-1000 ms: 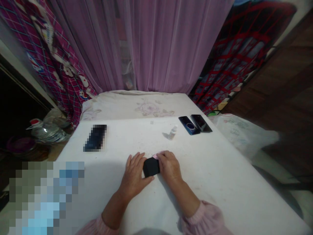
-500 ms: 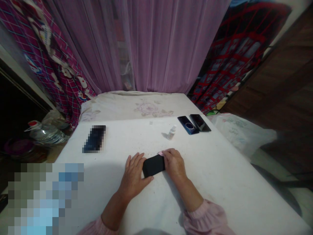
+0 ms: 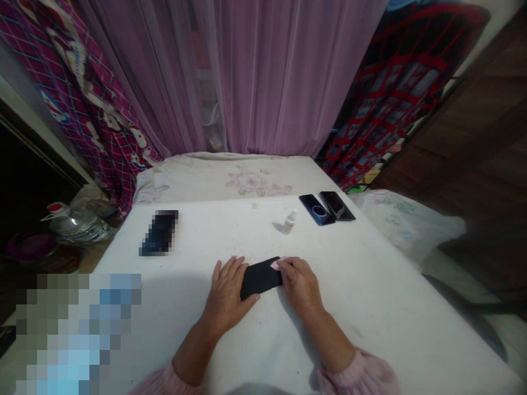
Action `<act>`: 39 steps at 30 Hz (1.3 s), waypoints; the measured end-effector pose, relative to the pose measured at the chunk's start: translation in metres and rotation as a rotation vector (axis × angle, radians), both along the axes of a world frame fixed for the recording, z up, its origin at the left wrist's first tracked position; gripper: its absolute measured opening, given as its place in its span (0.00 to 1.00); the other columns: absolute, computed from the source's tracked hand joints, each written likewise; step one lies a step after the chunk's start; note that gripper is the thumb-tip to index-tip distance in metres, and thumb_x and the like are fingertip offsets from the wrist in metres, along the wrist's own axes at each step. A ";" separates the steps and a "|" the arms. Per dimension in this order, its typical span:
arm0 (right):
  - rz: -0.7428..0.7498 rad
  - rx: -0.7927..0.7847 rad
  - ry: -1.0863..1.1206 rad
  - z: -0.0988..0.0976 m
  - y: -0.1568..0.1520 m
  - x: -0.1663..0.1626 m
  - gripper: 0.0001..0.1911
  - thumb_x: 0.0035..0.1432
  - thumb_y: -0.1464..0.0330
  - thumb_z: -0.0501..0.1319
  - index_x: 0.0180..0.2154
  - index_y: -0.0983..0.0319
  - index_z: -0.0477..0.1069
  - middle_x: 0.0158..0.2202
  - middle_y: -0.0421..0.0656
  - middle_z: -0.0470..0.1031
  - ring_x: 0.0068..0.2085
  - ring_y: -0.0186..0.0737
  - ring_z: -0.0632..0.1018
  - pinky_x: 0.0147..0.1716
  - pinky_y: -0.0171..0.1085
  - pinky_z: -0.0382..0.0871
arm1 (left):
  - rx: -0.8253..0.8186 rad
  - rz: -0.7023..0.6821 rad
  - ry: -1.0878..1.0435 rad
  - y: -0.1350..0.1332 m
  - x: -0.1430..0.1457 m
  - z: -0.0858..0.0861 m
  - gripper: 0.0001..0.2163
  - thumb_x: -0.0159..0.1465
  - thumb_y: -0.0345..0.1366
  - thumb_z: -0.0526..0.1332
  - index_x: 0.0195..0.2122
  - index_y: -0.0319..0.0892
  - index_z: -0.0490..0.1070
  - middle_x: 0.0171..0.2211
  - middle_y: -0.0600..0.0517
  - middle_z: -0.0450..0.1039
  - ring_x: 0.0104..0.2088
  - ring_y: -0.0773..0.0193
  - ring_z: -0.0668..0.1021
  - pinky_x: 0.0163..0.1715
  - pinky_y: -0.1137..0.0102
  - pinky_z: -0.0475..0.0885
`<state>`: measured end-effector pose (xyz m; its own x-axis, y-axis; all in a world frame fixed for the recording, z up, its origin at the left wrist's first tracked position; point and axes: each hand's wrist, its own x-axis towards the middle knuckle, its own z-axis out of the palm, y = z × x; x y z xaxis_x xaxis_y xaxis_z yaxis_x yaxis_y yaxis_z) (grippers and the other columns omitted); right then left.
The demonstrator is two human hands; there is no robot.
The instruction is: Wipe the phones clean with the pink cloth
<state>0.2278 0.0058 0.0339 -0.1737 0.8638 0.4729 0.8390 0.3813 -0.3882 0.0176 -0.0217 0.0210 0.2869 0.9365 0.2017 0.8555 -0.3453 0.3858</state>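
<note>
A black smartphone [image 3: 260,279] lies flat on the white-covered table, tilted slightly up to the right. My left hand [image 3: 225,299] steadies its left end, thumb along the near edge and fingers by the far corner. Between the closed fingertips of my right hand [image 3: 302,285] is a small pink cloth [image 3: 275,265], pressed on the phone's upper right part. My right fingers cover the phone's right end. Beyond it stands a small white spray bottle [image 3: 290,222], upright and untouched.
Two dark phones, one blue with a ring [image 3: 317,210] and one black [image 3: 337,206], lie at the table's right edge. A blurred-out dark flat object [image 3: 160,233] lies at left. A plastic bag [image 3: 405,222] is right of the table, a water bottle [image 3: 78,222] left.
My right hand has shifted a little right and nearer, bringing the pink cloth from the phone's far edge onto its surface. More of the phone shows. My left hand has barely moved.
</note>
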 end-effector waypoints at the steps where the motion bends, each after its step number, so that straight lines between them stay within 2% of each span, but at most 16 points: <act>1: -0.002 0.003 0.005 0.000 -0.001 0.004 0.15 0.61 0.76 0.55 0.38 0.58 0.79 0.37 0.45 0.77 0.39 0.41 0.75 0.39 0.37 0.70 | 0.000 -0.002 0.002 0.000 0.000 0.000 0.28 0.61 0.45 0.63 0.61 0.43 0.61 0.63 0.42 0.63 0.65 0.46 0.62 0.65 0.44 0.47; 9: 0.123 -0.025 0.008 0.001 -0.034 0.021 0.17 0.63 0.76 0.53 0.42 0.59 0.79 0.38 0.45 0.77 0.40 0.41 0.75 0.39 0.37 0.72 | -0.006 0.005 0.019 -0.001 0.001 0.001 0.28 0.62 0.44 0.61 0.62 0.42 0.60 0.63 0.41 0.64 0.65 0.46 0.63 0.66 0.44 0.47; 14: 0.090 -0.079 0.004 0.004 -0.010 0.013 0.16 0.60 0.78 0.55 0.37 0.59 0.80 0.37 0.45 0.78 0.40 0.41 0.76 0.40 0.36 0.71 | -0.027 -0.031 0.037 0.000 -0.001 0.002 0.28 0.63 0.44 0.59 0.63 0.41 0.59 0.65 0.42 0.62 0.66 0.46 0.62 0.65 0.44 0.47; 19: 0.014 -0.060 -0.010 0.003 0.018 0.002 0.14 0.58 0.77 0.57 0.37 0.60 0.81 0.36 0.46 0.78 0.38 0.42 0.76 0.38 0.37 0.70 | -0.045 -0.031 0.065 0.001 -0.001 0.004 0.28 0.64 0.46 0.59 0.63 0.41 0.59 0.65 0.42 0.61 0.66 0.47 0.61 0.65 0.44 0.47; 23: 0.066 -0.062 0.005 0.001 0.004 0.009 0.15 0.59 0.77 0.56 0.38 0.59 0.80 0.36 0.45 0.78 0.39 0.41 0.76 0.39 0.36 0.71 | -0.067 0.002 0.102 0.000 0.002 0.005 0.29 0.63 0.46 0.59 0.62 0.38 0.59 0.65 0.40 0.60 0.66 0.47 0.60 0.66 0.45 0.47; 29: 0.101 -0.040 0.000 -0.001 -0.028 0.027 0.17 0.61 0.76 0.53 0.39 0.58 0.79 0.37 0.45 0.78 0.40 0.40 0.76 0.40 0.35 0.72 | -0.038 0.018 0.116 0.003 0.005 0.003 0.29 0.64 0.45 0.58 0.64 0.38 0.58 0.65 0.41 0.60 0.66 0.48 0.60 0.66 0.46 0.47; 34: 0.021 0.010 -0.018 0.001 -0.010 0.036 0.16 0.61 0.75 0.53 0.40 0.59 0.80 0.37 0.45 0.78 0.37 0.40 0.76 0.37 0.36 0.71 | -0.024 0.051 0.129 0.017 0.008 0.002 0.28 0.65 0.45 0.56 0.64 0.38 0.57 0.65 0.40 0.60 0.66 0.47 0.61 0.65 0.46 0.48; 39: 0.008 0.006 -0.065 0.002 0.006 0.025 0.14 0.61 0.75 0.56 0.39 0.58 0.80 0.35 0.44 0.77 0.37 0.40 0.75 0.36 0.36 0.68 | 0.013 0.048 0.138 0.025 0.008 -0.003 0.28 0.66 0.46 0.55 0.65 0.39 0.57 0.65 0.40 0.60 0.66 0.47 0.61 0.66 0.46 0.47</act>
